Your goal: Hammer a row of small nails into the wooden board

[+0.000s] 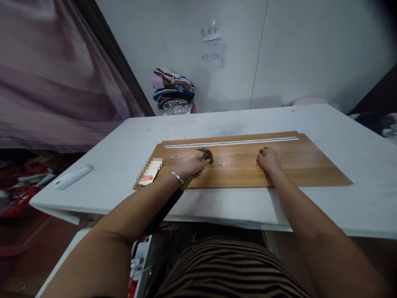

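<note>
My left hand (192,166), with a silver bangle at the wrist, grips a claw hammer (208,155) close to its dark head. The hammer's handle runs back under my forearm. Just right of the head, a short row of small nails (226,164) stands in the wooden board (310,165). My right hand (268,159) rests on the board beyond that row, its fingers curled in; whether anything is inside them is hidden. Several loose nails (173,156) lie on the board to the left of the hammer.
Two white marked strips (232,143) run along the board's far side. A partly blurred card (151,171) lies on its left end. The white table (108,145) also bears a white elongated object (72,177) at left. Folded cloths (173,91) are piled by the wall.
</note>
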The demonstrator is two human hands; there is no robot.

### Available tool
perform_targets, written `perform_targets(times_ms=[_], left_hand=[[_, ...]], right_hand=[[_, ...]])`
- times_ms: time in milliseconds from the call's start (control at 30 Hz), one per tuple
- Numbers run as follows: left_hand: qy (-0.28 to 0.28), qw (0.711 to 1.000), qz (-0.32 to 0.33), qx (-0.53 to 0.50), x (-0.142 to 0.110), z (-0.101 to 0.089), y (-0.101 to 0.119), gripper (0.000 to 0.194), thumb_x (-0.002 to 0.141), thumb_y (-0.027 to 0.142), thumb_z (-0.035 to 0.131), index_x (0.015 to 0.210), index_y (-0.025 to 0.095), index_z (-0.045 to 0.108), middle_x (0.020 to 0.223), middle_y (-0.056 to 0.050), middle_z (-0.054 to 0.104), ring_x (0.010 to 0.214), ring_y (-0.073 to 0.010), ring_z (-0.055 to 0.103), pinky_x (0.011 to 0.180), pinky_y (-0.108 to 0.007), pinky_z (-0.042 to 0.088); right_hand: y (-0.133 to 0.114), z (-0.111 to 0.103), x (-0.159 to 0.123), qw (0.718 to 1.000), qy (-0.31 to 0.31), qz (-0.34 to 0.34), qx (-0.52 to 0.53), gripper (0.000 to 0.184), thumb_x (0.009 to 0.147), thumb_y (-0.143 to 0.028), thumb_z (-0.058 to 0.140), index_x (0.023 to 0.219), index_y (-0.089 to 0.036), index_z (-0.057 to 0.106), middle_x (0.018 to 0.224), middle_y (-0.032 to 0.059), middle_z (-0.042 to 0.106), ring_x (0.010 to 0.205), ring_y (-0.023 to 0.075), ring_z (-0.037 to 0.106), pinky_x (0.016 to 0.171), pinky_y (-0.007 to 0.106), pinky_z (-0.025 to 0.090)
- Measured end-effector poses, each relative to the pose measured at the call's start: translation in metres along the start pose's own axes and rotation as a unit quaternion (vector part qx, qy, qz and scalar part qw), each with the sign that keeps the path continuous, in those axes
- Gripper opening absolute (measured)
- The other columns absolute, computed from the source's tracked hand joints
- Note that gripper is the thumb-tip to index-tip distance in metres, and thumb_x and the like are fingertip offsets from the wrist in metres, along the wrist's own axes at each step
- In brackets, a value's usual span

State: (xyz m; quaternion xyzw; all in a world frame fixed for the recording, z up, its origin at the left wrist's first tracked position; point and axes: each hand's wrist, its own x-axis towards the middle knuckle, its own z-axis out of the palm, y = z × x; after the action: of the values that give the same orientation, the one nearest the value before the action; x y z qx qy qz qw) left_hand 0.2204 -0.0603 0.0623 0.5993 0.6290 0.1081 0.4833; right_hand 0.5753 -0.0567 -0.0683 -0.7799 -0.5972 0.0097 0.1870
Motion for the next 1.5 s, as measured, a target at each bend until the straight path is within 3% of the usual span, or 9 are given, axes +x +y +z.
perform_targets(times_ms=[367,633,967,1500], left_hand=[[0.001,1.000,-0.014,0.021,0.013,0.003,-0.011,0.037,0.103,0.044,0.062,0.075,0.020,0.055,0.053,0.003,0.050,0.042,-0.0115,0.045,0.045,-0.026,0.038],[0.003,1.000,-0.002,-0.014,0.002,-0.001,0.000,0.034,0.100,0.044,0.070,0.080,0.020,0.055,0.058,0.005,0.051,0.044,-0.0090,0.045,0.046,-0.022,0.038],[0.003,1.000,-0.016,0.017,0.005,0.002,-0.005,0.038,0.105,0.040,0.060,0.074,0.021,0.052,0.055,0.004,0.050,0.043,-0.0106,0.045,0.046,-0.025,0.037],[0.002,1.000,-0.007,0.006,0.004,-0.001,-0.004,0.035,0.103,0.042,0.064,0.077,0.020,0.054,0.056,0.004,0.051,0.044,-0.0102,0.046,0.046,-0.024,0.038]], right_hand=[[0.002,0.004,0.002,1.000,0.010,-0.006,0.003,0.040,0.098,-0.021,0.044,0.115,-0.017,0.081,0.127,0.0164,0.072,0.123,0.0305,0.059,0.106,0.042,0.043],[0.000,0.001,0.000,1.000,0.006,-0.007,0.001,0.039,0.099,-0.021,0.043,0.109,-0.017,0.080,0.123,0.0155,0.072,0.121,0.0295,0.060,0.106,0.040,0.042],[0.000,-0.001,0.001,1.000,0.008,-0.009,0.008,0.038,0.097,-0.020,0.047,0.111,-0.018,0.082,0.122,0.0162,0.073,0.121,0.0308,0.060,0.105,0.042,0.044],[0.000,-0.001,0.000,1.000,0.005,-0.001,0.015,0.038,0.098,-0.022,0.045,0.110,-0.018,0.080,0.123,0.0154,0.072,0.123,0.0299,0.058,0.106,0.041,0.042]])
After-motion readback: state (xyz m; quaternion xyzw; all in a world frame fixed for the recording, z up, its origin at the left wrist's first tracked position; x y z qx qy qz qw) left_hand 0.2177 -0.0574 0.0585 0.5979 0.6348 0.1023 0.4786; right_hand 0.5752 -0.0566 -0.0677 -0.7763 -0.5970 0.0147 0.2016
